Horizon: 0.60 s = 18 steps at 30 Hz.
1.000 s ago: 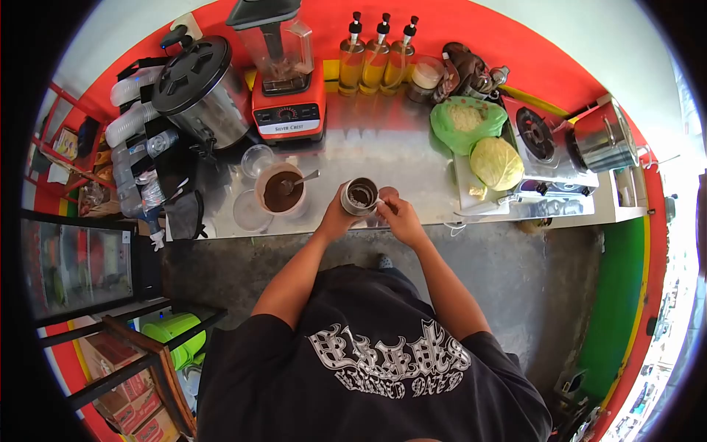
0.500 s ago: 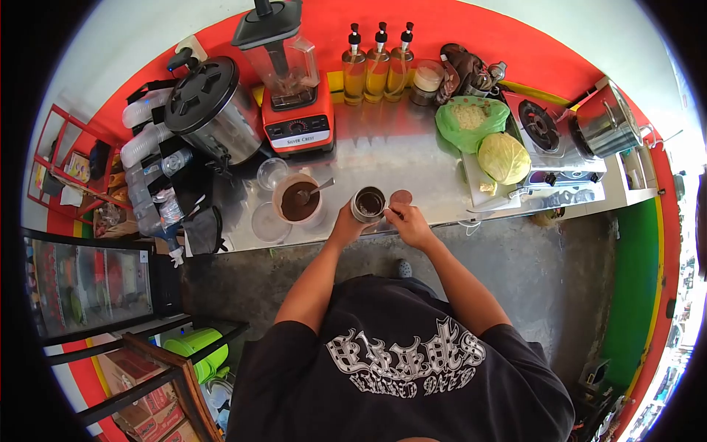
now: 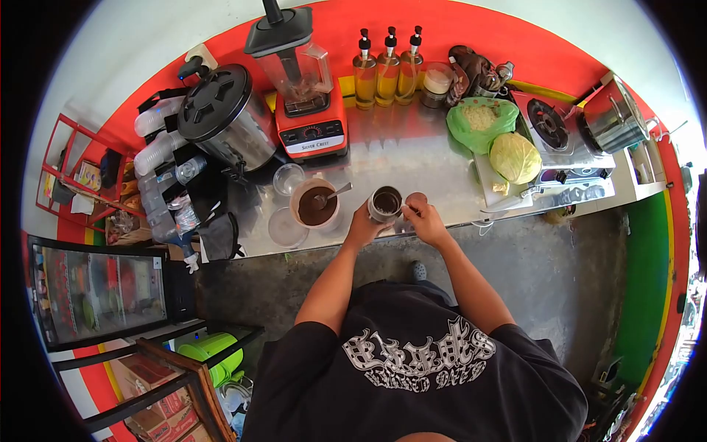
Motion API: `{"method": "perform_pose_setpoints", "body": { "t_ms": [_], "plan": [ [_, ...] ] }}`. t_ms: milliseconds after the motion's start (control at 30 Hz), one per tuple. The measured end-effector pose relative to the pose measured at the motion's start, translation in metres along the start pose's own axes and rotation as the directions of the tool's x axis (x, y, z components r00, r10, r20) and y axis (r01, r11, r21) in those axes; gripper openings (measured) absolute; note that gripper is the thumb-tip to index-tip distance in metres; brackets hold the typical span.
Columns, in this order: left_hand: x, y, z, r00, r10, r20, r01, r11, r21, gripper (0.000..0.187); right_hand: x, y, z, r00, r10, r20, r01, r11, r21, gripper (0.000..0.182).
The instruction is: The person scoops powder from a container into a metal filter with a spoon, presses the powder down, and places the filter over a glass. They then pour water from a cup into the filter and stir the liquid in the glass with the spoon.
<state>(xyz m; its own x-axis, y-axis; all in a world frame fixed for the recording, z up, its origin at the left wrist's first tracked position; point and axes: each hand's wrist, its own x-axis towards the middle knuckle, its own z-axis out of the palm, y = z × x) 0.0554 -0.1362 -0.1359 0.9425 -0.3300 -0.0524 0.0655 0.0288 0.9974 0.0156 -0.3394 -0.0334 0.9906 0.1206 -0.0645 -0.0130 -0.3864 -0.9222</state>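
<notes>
My left hand (image 3: 363, 227) is wrapped round a metal cup (image 3: 386, 202) at the counter's front edge; its inside looks dark. Just right of the cup, the fingers of my right hand (image 3: 426, 223) are closed on a small round reddish-brown thing (image 3: 417, 199), whose kind I cannot make out. To the left stands a tub of brown powder (image 3: 318, 209) with a metal spoon (image 3: 337, 192) leaning in it. A clear lid (image 3: 288, 228) lies beside the tub, and a small clear container (image 3: 288, 179) sits behind it.
A red blender (image 3: 313, 136) and a large steel pot with a black lid (image 3: 224, 118) stand at the back left. Three pump bottles (image 3: 387, 77) line the wall. At right are a green bag (image 3: 482, 121), a cabbage (image 3: 515, 158) and a gas stove (image 3: 571, 140).
The whole view has shifted slightly, so everything appears a little farther right and lower. Both hands keep their hold, with the cup and the round thing still side by side.
</notes>
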Motion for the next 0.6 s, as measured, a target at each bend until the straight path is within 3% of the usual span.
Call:
{"method": "perform_pose_setpoints", "body": {
  "t_ms": [67, 167, 267, 300, 367, 400, 467, 533, 600],
  "plan": [
    [0.000, 0.011, 0.003, 0.996, 0.081, -0.035, -0.080, 0.996, 0.030, 0.059, 0.003, 0.009, 0.003, 0.992, -0.080, -0.099, 0.078, 0.997, -0.024, 0.029],
    [-0.001, 0.011, -0.003, 0.999, -0.025, 0.029, 0.022, 0.996, 0.086, 0.068, 0.005, 0.000, -0.006, 0.988, -0.152, 0.015, 0.153, 0.979, -0.133, 0.028],
    [0.002, 0.003, -0.001, 1.000, -0.010, 0.018, 0.012, 0.997, -0.075, 0.069, 0.009, 0.006, -0.004, 0.967, -0.241, -0.084, 0.225, 0.960, -0.168, 0.026],
    [0.000, 0.012, -0.002, 0.998, -0.049, 0.032, 0.049, 0.999, 0.003, 0.070, 0.007, 0.001, -0.005, 0.967, -0.240, -0.081, 0.224, 0.960, -0.167, 0.026],
    [-0.002, 0.014, -0.004, 0.995, -0.092, 0.042, 0.088, 0.993, 0.084, 0.071, 0.002, -0.017, -0.009, 0.993, 0.084, 0.087, -0.079, 0.995, -0.055, 0.025],
    [-0.001, 0.013, -0.002, 0.999, -0.045, 0.031, 0.043, 0.998, 0.052, 0.071, 0.003, -0.011, -0.007, 0.992, 0.087, 0.088, -0.083, 0.995, -0.053, 0.025],
    [-0.002, 0.010, -0.001, 1.000, -0.001, 0.016, 0.001, 1.000, 0.016, 0.070, 0.005, 0.001, -0.003, 0.998, -0.027, -0.053, 0.022, 0.996, -0.085, 0.025],
    [-0.005, 0.024, -0.003, 0.989, -0.133, 0.062, 0.136, 0.990, -0.036, 0.072, 0.003, -0.006, -0.007, 0.999, -0.041, 0.018, 0.043, 0.993, -0.107, 0.026],
    [-0.003, 0.020, -0.003, 0.997, -0.073, 0.039, 0.074, 0.997, -0.028, 0.072, 0.002, -0.008, -0.007, 0.993, -0.055, 0.105, 0.069, 0.988, -0.135, 0.026]
  ]
}}
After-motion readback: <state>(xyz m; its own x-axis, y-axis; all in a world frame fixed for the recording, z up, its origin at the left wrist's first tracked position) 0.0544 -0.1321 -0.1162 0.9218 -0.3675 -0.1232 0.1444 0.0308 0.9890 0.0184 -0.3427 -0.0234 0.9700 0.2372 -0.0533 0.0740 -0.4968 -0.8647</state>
